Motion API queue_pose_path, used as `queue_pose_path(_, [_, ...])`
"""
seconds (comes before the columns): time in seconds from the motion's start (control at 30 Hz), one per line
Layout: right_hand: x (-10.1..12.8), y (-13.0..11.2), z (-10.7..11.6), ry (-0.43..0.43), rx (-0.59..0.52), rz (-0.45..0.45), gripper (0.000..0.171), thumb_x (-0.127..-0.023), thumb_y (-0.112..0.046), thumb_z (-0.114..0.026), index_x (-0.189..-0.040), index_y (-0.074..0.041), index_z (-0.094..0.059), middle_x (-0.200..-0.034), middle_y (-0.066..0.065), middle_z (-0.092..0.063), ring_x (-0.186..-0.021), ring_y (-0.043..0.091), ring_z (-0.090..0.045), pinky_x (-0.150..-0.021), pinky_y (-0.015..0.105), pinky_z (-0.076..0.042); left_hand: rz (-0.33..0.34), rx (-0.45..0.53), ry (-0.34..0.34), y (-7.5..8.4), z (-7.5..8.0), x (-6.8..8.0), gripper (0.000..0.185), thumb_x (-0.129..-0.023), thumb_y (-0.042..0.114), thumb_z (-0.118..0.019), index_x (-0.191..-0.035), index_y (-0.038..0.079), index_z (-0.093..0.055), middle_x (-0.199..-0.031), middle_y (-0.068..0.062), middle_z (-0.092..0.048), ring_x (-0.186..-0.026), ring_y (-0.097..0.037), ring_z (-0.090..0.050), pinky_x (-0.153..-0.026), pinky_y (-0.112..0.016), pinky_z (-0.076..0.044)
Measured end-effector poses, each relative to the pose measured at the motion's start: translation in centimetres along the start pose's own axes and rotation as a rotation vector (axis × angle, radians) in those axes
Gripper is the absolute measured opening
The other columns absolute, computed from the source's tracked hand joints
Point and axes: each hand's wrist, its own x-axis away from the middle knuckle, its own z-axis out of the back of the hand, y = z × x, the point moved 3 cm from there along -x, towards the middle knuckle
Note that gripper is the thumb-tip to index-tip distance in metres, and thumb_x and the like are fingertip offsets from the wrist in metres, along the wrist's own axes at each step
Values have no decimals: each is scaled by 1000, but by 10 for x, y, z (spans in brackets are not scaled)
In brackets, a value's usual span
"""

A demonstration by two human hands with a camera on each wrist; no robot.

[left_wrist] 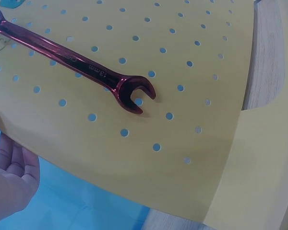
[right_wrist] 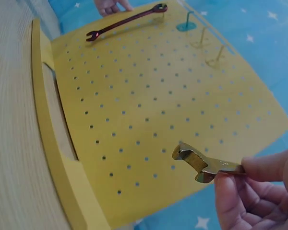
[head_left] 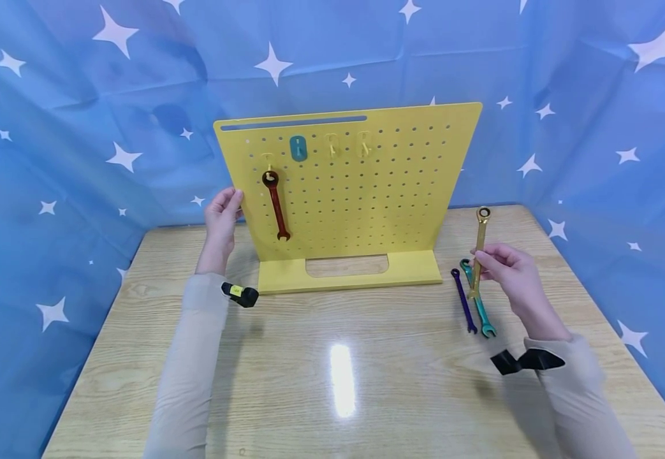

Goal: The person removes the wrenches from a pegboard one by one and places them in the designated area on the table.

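My left hand grips the left edge of an upright yellow pegboard, its fingers behind the panel in the left wrist view. A dark red combination wrench hangs by its ring end from a hook near that edge, open end down. On the right, my right hand pinches a gold combination wrench between thumb and fingers, ring end up in the head view. Its open end shows large in the right wrist view. Below it, a green wrench and a purple wrench lie on the table.
To the right of the red wrench, a teal hook and two yellow hooks, one of them the rightmost hook, sit on the board. The board's slotted base stands on a wooden table. A blue star-patterned cloth hangs behind.
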Motion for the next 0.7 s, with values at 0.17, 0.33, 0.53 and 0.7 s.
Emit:
queue_pose_path(0.17, [5, 7, 12, 13, 3, -31, 13, -93, -11, -58, -86, -16, -67, -83, -13, -69, -70, 2, -62, -61, 15, -51, 2, 2, 4, 1, 1, 1, 6, -89, 16, -65, -84, 14, -66, -81, 4, -61, -75, -9, -55, -70, -22, -46])
queue_pose_path(0.33, [10, 15, 27, 19, 2, -44, 16, -94, -10, -57, -87, -18, -68, -82, -13, -68, -70, 2, -62, -60, 15, -50, 12, 0, 2, 1, 0, 1, 9, -89, 17, -65, -93, 8, -66, -82, 3, -61, -76, -9, -55, -72, -24, -45])
queue_pose_path(0.53, [13, 30, 45, 38, 58, -78, 17, -94, -11, -56, -87, -20, -69, -79, -12, -67, -67, 4, -62, -60, 15, -50, 6, 8, 0, 1, 0, 1, 5, -89, 17, -66, -87, 13, -66, -81, 3, -60, -76, -9, -54, -73, -25, -44])
queue_pose_path(0.7, [14, 46, 55, 60, 101, -154, 19, -94, -12, -57, -85, -23, -69, -74, -13, -65, -65, 3, -60, -58, 15, -50, 4, 5, 1, 0, 0, 1, 5, -89, 17, -65, -85, 14, -65, -82, 3, -59, -76, -10, -53, -74, -27, -43])
